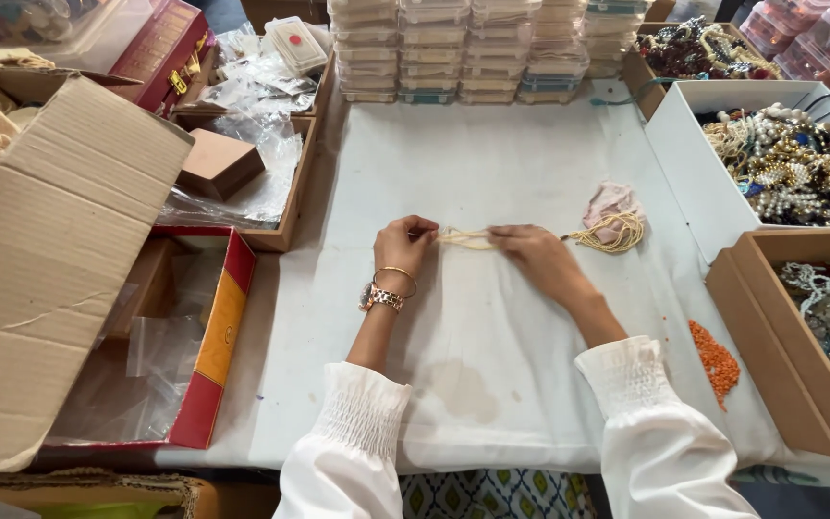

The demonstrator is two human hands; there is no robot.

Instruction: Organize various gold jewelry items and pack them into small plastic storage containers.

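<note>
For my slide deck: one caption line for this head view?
Both hands, left and right, stretch cream beaded strands over a white tablecloth.

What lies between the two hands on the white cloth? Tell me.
In the head view, a short stretch of cream threads spans from the left hand to the right hand, over the white cloth. Nothing else lies there.

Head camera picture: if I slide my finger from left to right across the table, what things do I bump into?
Big cardboard flap → red box → left hand → cream strands → right hand → coiled cream strands → orange beads → brown box.
</note>
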